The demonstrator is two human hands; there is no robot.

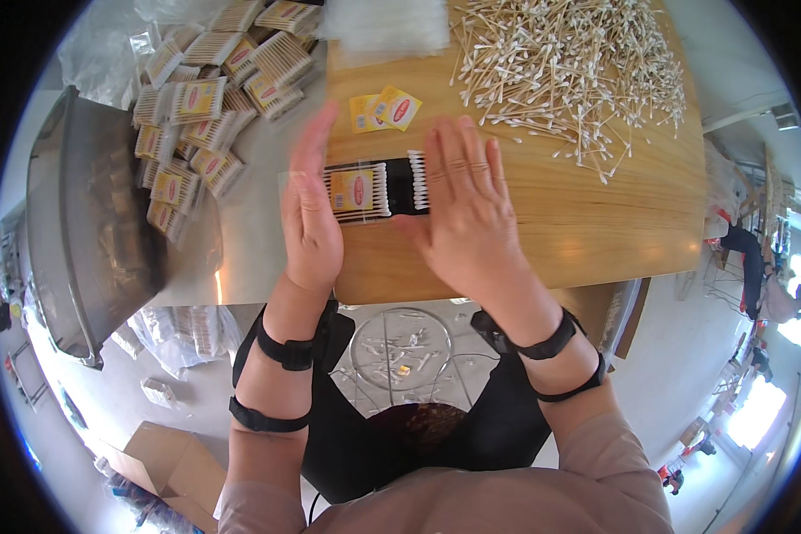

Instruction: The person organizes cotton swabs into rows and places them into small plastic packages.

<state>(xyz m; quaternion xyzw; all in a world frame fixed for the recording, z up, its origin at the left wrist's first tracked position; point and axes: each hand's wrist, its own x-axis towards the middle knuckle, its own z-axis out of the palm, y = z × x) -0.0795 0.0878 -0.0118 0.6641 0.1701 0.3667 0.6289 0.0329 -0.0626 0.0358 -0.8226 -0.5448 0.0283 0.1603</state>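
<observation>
Two bare hands lie nearest, above the desk [596, 233]. The left hand [311, 209] is turned edge-on, its fingers straight and clasping nothing, at the left end of a clear packet of cotton swabs [356, 191]. The right hand [472, 209] is spread palm-down over the right end, fingers extended and released; whether it presses is hidden. Between them, a black strip [401, 189] shows among the white tips.

The desk has a yellowish wood-grain top and a pale section at left. Just beyond the packet lie yellow cards [399, 109]; farther off are loose swabs [578, 71], clear plastic sleeves [387, 25] and heaped filled packets [198, 100], beside a grey bin [80, 214]. Below, the pale floor [667, 356] bears an open cardboard box [187, 476]. Bright windows [758, 414] glare at the room's far right.
</observation>
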